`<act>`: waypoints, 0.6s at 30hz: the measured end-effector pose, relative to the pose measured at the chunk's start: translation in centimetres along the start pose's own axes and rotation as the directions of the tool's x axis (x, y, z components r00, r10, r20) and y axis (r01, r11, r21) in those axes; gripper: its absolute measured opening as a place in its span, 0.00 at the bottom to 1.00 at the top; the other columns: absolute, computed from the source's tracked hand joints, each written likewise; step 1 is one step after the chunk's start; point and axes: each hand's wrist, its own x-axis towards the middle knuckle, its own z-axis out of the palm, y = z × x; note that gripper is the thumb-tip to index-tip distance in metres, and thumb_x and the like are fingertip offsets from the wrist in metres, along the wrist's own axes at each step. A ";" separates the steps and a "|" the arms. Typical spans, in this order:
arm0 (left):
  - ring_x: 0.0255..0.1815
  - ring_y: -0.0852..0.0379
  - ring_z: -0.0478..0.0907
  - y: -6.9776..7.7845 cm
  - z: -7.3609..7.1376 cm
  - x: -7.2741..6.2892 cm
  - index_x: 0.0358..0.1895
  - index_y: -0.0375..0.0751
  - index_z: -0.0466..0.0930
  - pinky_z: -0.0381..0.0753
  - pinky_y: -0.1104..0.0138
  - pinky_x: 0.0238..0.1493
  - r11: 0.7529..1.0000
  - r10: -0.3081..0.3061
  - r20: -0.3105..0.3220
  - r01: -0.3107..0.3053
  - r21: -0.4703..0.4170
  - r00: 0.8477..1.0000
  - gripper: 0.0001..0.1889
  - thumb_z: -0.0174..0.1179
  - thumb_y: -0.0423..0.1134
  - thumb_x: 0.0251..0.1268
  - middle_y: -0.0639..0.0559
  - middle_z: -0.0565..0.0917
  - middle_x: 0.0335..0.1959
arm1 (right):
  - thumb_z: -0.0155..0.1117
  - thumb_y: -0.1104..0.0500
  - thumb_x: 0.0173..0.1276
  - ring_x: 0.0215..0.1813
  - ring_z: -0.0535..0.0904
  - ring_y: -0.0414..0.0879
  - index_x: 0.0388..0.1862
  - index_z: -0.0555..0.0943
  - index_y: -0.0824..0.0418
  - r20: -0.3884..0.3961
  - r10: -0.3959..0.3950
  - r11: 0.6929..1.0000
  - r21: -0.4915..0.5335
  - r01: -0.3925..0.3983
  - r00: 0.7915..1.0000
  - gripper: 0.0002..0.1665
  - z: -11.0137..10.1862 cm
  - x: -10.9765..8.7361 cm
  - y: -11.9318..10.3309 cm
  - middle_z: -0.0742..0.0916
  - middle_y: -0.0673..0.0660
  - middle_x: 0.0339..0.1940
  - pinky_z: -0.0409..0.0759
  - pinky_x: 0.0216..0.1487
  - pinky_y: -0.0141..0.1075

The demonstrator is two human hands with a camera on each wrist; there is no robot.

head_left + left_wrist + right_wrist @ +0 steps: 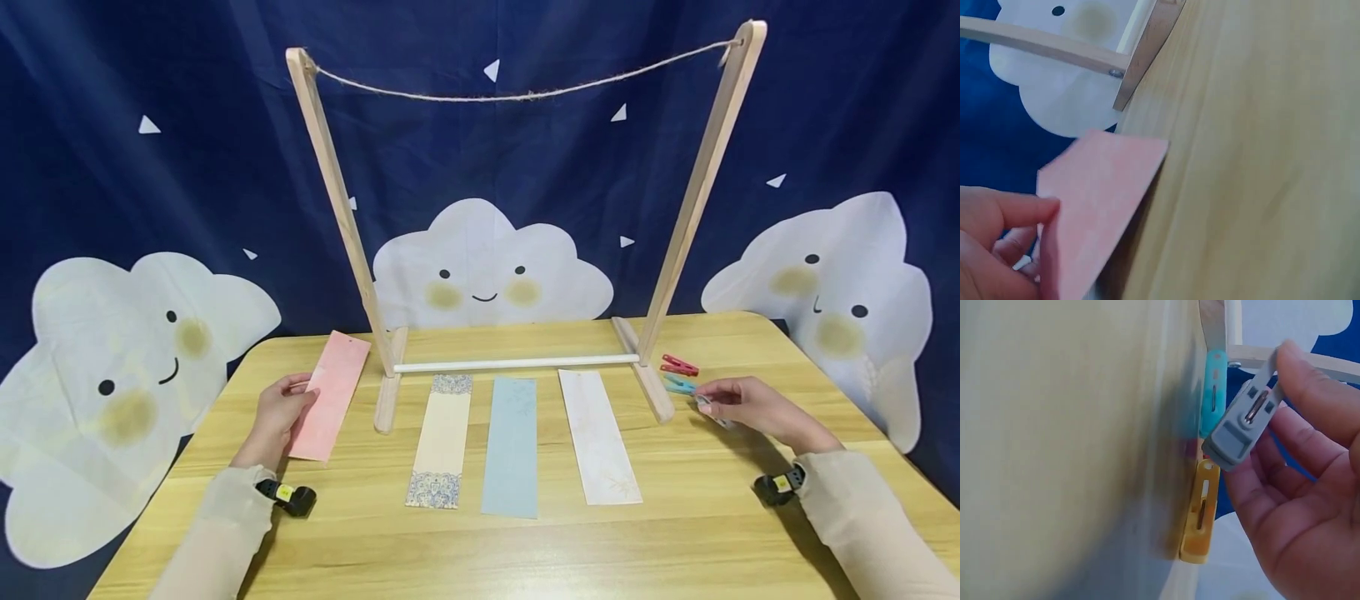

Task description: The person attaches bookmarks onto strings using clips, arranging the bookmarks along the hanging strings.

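The left hand pinches a pink rectangular paper strip by its left edge, at the table's left; that one-sided grip could let it bend or twist. The right hand, at the right, holds a grey plastic clothespin between thumb and fingers; squeezed off-centre, it could spring loose, and a stray fingertip could knock the teal plastic clothespin and yellow plastic clothespin close by. Farther in lie a blue-patterned cream paper strip, a pale blue one and a white one, which a sleeve might drag. On the two-post wooden frame at the far side, the beige twine sags, so anything clipped there might slide inward. No brand shows; the yellow stickers on the black wrist cameras are too small to read.
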 end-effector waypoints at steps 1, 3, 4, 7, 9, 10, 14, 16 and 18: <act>0.30 0.71 0.73 0.0 -0.1 0.0 0.61 0.34 0.68 0.76 0.79 0.31 0.999 -0.012 -0.014 0.012 -0.032 1.000 0.22 0.57 0.30 0.64 0.58 0.76 0.36 | 0.60 0.59 0.68 0.34 0.73 0.33 0.53 0.75 0.75 -0.009 0.001 1.000 -0.004 -0.001 1.000 0.22 0.0 0.0 -0.1 0.83 0.59 0.42 0.76 0.32 0.31; 0.30 0.70 0.74 0.2 -0.3 -0.1 0.61 0.38 0.70 0.76 0.79 0.31 0.996 -0.026 -0.045 0.022 -0.087 0.999 0.21 0.57 0.32 0.64 0.63 0.76 0.33 | 0.60 0.58 0.68 0.34 0.73 0.34 0.53 0.75 0.74 -0.031 0.015 1.000 -0.004 -0.015 0.999 0.23 -0.1 0.1 -0.5 0.82 0.58 0.42 0.76 0.32 0.31; 0.30 0.70 0.75 0.3 -0.3 -0.1 0.60 0.40 0.71 0.76 0.79 0.31 0.992 -0.030 -0.059 0.023 -0.122 0.998 0.20 0.57 0.32 0.64 0.64 0.77 0.32 | 0.60 0.57 0.68 0.34 0.73 0.34 0.54 0.75 0.74 -0.042 0.021 1.000 -0.001 -0.021 0.999 0.23 -0.1 0.1 -0.6 0.82 0.58 0.43 0.76 0.32 0.31; 0.31 0.71 0.75 0.6 -0.4 -0.1 0.56 0.44 0.74 0.75 0.80 0.32 0.980 -0.029 -0.104 0.008 -0.197 0.994 0.18 0.58 0.32 0.64 0.68 0.78 0.30 | 0.59 0.55 0.69 0.35 0.73 0.34 0.56 0.74 0.74 -0.069 0.038 0.999 0.009 -0.037 0.997 0.25 -0.1 0.1 -1.0 0.82 0.59 0.43 0.76 0.32 0.32; 0.31 0.71 0.76 0.8 -0.4 -0.2 0.54 0.45 0.77 0.75 0.80 0.32 0.968 -0.018 -0.137 -0.017 -0.252 0.990 0.17 0.59 0.31 0.62 0.69 0.79 0.29 | 0.59 0.55 0.69 0.36 0.73 0.34 0.56 0.74 0.74 -0.085 0.033 0.999 0.010 -0.032 0.996 0.26 -0.1 0.1 -1.3 0.82 0.60 0.44 0.76 0.34 0.31; 0.31 0.71 0.76 0.9 -0.4 -0.1 0.53 0.46 0.77 0.75 0.81 0.32 0.960 -0.016 -0.152 -0.028 -0.277 0.988 0.16 0.59 0.30 0.62 0.69 0.79 0.29 | 0.58 0.55 0.70 0.36 0.73 0.34 0.56 0.73 0.74 -0.094 0.025 1.000 0.005 -0.024 0.995 0.26 -0.1 0.1 -1.4 0.82 0.61 0.45 0.76 0.34 0.30; 0.33 0.70 0.75 1.3 -0.3 -0.3 0.53 0.43 0.79 0.75 0.82 0.34 0.942 0.014 -0.213 -0.084 -0.326 0.977 0.15 0.59 0.32 0.63 0.66 0.79 0.29 | 0.58 0.54 0.70 0.36 0.74 0.33 0.56 0.73 0.74 -0.141 0.005 1.000 -0.007 -0.006 0.990 0.26 0.0 0.1 -2.0 0.82 0.65 0.47 0.76 0.35 0.28; 0.34 0.69 0.75 1.6 -0.3 -0.4 0.53 0.43 0.79 0.74 0.83 0.35 0.934 0.016 -0.241 -0.100 -0.343 0.970 0.15 0.59 0.33 0.64 0.65 0.79 0.30 | 0.57 0.54 0.70 0.36 0.74 0.32 0.57 0.73 0.74 -0.160 0.009 1.000 -0.002 -0.010 0.987 0.26 0.0 0.1 -2.4 0.82 0.67 0.48 0.76 0.35 0.29; 0.34 0.69 0.74 1.9 -0.3 -0.5 0.52 0.42 0.80 0.74 0.84 0.35 0.929 0.034 -0.274 -0.132 -0.346 0.961 0.14 0.59 0.33 0.64 0.64 0.79 0.30 | 0.57 0.53 0.70 0.37 0.74 0.31 0.58 0.72 0.74 -0.170 0.017 1.000 0.004 -0.017 0.985 0.28 -0.1 0.2 -2.8 0.81 0.68 0.49 0.77 0.36 0.29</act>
